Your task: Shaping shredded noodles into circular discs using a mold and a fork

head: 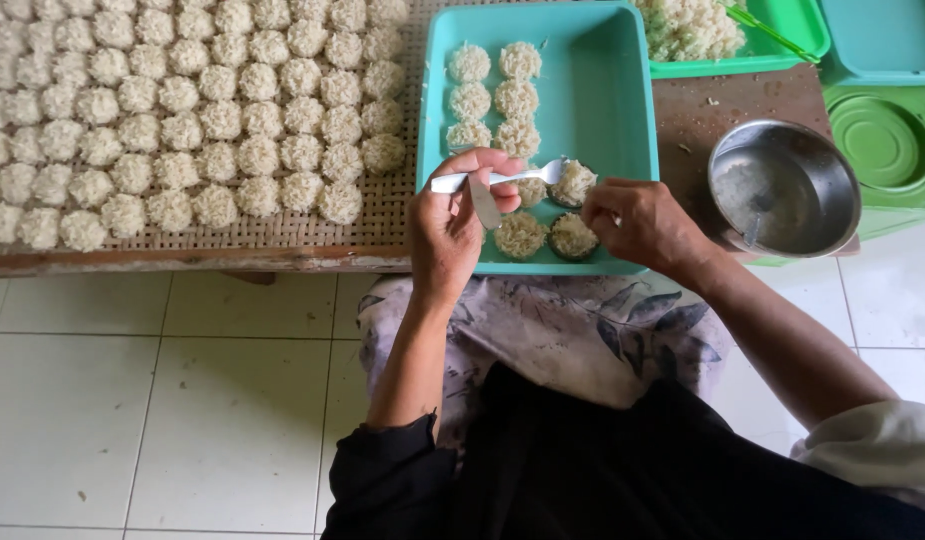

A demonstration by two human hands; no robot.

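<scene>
White floor tiles (182,400) are seen below a low wooden bench on which a woven mat (392,215) is spread, covered with rows of pale rice cakes (182,120). Beside the mat, a teal tray (602,90) is placed, and two short columns of the same round cakes (494,98) are laid along its far left part. A white spoon (502,178) is held in the left hand (450,230), its handle clamped between the curled fingers (482,165) and the thumb, while its bowl is pressed onto a rice-filled mould (574,182) just beyond the fingertips. That mould is steadied by the right hand (647,225), whose fingers are bent together around its right edge. Two more filled moulds (547,236) are set at the near edge of the tray, between the two hands and just below the spoon. To the right of the right hand, a steel bowl (782,185) is stood on the dark board. Farther off, a green tray (772,50) heaped with loose rice (687,25) is seen, along with a green lid (887,140).
</scene>
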